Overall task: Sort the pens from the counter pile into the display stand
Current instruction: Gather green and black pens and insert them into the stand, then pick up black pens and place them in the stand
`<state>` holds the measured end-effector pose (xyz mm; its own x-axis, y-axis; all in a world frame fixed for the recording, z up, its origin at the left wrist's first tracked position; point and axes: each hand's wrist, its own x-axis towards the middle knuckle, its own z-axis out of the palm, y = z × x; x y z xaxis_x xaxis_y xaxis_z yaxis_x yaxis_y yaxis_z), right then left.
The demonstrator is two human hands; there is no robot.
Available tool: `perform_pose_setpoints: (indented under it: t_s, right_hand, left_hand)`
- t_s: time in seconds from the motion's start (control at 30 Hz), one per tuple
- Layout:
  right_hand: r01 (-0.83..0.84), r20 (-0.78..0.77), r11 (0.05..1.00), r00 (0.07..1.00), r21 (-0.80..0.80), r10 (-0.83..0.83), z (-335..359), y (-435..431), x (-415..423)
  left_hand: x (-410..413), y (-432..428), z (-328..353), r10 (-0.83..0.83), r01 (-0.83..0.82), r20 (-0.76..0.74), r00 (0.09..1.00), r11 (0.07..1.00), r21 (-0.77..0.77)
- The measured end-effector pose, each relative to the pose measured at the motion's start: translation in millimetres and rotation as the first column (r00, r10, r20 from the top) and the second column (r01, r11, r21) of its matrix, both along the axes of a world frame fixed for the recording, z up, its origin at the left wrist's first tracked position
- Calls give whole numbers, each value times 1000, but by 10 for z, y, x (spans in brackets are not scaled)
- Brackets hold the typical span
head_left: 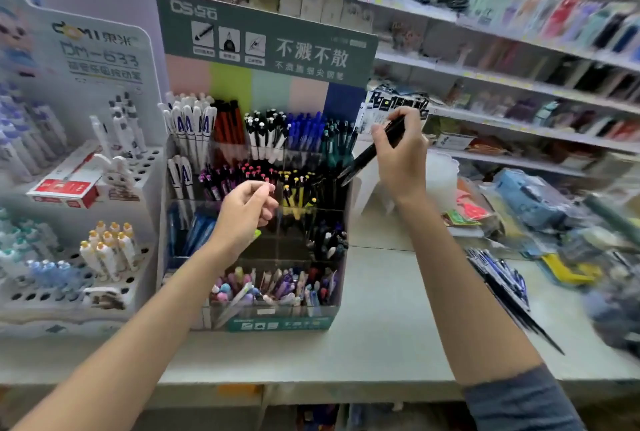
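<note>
A tiered green display stand [277, 321] with clear compartments full of pens stands on the counter at centre. My right hand [401, 157] grips black pens [363, 157], tips slanting down-left over the stand's right-hand compartments. My left hand [247, 212] hovers in front of the stand's middle rows, fingers loosely curled with thumb and forefinger close together; I cannot see anything in it. A pile of blue and black pens [502, 287] lies on the counter to the right of my right forearm.
A white pen stand [114, 299] with round holes sits at left, a red box [65, 188] on its upper tier. Packets and stationery clutter the counter's right end [540, 209]. Store shelves [519, 84] rise behind. Bare counter [381, 326] shows in front.
</note>
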<state>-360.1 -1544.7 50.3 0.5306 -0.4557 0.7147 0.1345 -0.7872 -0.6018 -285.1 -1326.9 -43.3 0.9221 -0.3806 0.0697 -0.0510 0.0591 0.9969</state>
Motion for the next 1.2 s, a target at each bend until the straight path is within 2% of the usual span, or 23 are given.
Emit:
perform_pose_setpoints:
  t_s: [0.13, 0.3, 0.4, 0.47, 0.6, 0.67, 0.8, 0.97, 1.2]
  right_hand:
    - [-51, -145, 989, 989, -141, 30, -289, -60, 198]
    - [-161, -370, 971, 925, -177, 86, -788, -46, 263]
    - [-155, -403, 950, 915, -273, 33, -995, 17, 252]
    - [-108, -366, 923, 930, -369, -38, -1067, 54, 240]
    - [-26, -139, 970, 990, -241, -8, -1053, -11, 113]
    - [-47, -94, 986, 995, -158, 32, -1027, -88, -26]
    - [-34, -224, 993, 975, -112, 9, -1213, -269, -528]
    - [145, -465, 989, 878, 35, -113, -1559, -576, -1297]
    - [333, -609, 935, 769, 119, -196, -1930, -1392, -2365]
  left_hand:
    - [-83, -42, -7, 51, -51, -14, 999, 999, 11]
    - [-172, -30, 27, 123, -123, -41, 992, 992, 8]
    - [-233, -34, 18, 154, -154, -43, 987, 988, 15]
    - [-285, -41, -11, 166, -164, -44, 985, 986, 41]
    - [-381, -83, -62, 157, -153, -45, 987, 984, 96]
    - [-413, -121, -60, 155, -149, -40, 987, 980, 132]
    - [-566, -312, -58, 96, -88, -26, 995, 973, 216]
    - [-891, -855, -162, -74, 83, -44, 996, 965, 249]
    - [-1537, -1927, -463, -274, 310, -159, 948, 909, 280]
